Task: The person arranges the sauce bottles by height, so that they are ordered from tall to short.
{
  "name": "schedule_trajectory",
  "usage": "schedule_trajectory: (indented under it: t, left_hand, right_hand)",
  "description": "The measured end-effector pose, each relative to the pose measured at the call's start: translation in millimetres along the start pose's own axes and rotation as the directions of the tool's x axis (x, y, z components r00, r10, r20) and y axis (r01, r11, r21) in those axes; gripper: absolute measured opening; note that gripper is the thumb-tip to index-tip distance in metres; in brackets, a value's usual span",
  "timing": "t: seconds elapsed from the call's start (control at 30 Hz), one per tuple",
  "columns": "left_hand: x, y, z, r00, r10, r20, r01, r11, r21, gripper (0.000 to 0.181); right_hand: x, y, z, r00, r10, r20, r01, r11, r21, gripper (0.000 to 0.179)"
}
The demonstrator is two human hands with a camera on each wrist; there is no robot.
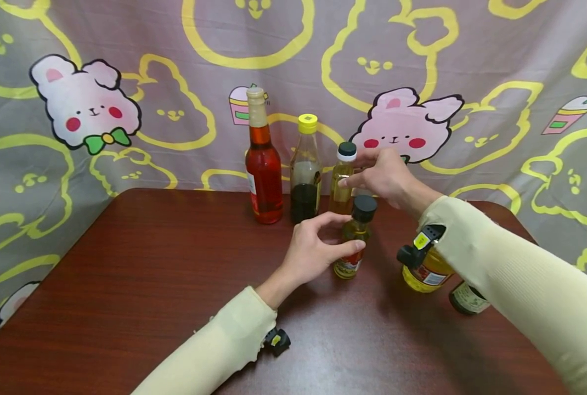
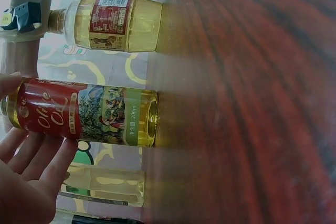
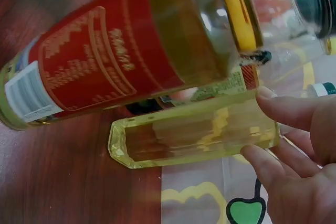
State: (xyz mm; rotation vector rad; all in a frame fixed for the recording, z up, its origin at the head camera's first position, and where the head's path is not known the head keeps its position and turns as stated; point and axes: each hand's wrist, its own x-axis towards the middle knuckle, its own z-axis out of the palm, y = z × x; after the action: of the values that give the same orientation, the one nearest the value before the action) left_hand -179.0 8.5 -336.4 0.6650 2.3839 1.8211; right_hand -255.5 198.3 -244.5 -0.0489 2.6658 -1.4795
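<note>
My left hand (image 1: 307, 249) grips a small olive oil bottle (image 1: 351, 263) with a black cap, thumb on the near side and fingers behind. In the left wrist view, the olive oil bottle's red label and painted scene face the camera, its base right at the tabletop. Just behind it, my right hand (image 1: 386, 178) holds a slim bottle of pale yellow oil (image 1: 340, 200) with a dark green and white cap. The right wrist view shows thumb and fingertips on either side of this pale bottle (image 3: 194, 135), with the olive oil bottle large in front.
Left of the pale bottle stand a yellow-capped bottle of dark liquid (image 1: 305, 200) and a tall bottle of red liquid (image 1: 267, 181). Under my right forearm are a yellow oil bottle (image 1: 418, 281) and a dark bottle (image 1: 468, 299). A patterned curtain (image 1: 175, 159) hangs behind the table (image 1: 165, 274).
</note>
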Motion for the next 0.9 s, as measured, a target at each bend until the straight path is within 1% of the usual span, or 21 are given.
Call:
schedule_trajectory:
  t: [0.1, 0.33, 0.6, 0.9]
  left_hand:
    - [0.1, -0.1, -0.3, 1.0, 0.002, 0.003, -0.002, 1.0, 0.007, 0.044]
    - [-0.1, 0.4, -0.6, 1.0, 0.003, 0.0, -0.003, 1.0, 0.011, 0.045]
    - [-0.9, 0.0, 0.0, 1.0, -0.001, -0.009, 0.001, 1.0, 0.014, 0.044]
    - [-0.9, -1.0, 0.8, 1.0, 0.009, -0.004, -0.009, 1.0, -0.009, 0.044]
  right_hand:
    - [3.3, 0.3, -1.0, 1.0, 0.017, 0.004, -0.017, 1.0, 0.011, 0.054]
    - [8.4, -0.9, -2.2, 1.0, 0.03, 0.005, -0.03, 0.999, -0.033, 0.056]
    - [10.8, -1.2, -3.3, 0.999, 0.021, 0.027, -0.019, 0.998, -0.059, 0.058]
    - [10.1, -2.5, -5.1, 0.999, 0.04, 0.032, -0.037, 0.995, -0.09, 0.06]
